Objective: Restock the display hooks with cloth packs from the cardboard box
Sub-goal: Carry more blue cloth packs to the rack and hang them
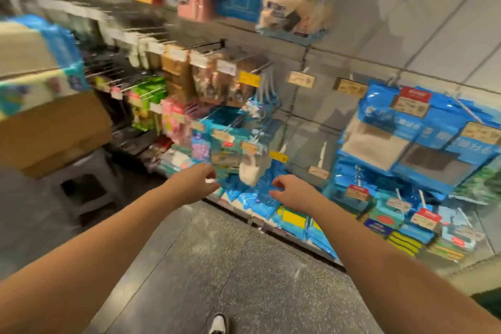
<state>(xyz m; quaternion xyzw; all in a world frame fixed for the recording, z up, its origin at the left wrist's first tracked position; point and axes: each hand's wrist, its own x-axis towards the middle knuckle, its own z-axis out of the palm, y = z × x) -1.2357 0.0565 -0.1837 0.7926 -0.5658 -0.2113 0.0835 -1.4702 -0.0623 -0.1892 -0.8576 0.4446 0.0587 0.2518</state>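
Neither hand is actually holding a pack as far as I can tell: the left hand (pixel 202 180) is up against the hanging blue packs (pixel 230 144) in the middle of the frame, fingers loosely curled at their lower edge, but it's too blurry to say if it's pinching one. The right hand (pixel 288 190) hovers just beside them with fingers spread and relaxed, nothing in it.

The cardboard box (pixel 54 130) sits at the left of the frame on a grey stool (pixel 81 184), with a blue and white bundle (pixel 38 62) on top, so there still looks to be stock to pull from.

Progress-wise, I'd guess midway. The hooks at the right (pixel 412 144) are packed with blue cloth packs, but several hooks in the centre (pixel 301 78) show only price tags against bare wall, so those still need filling
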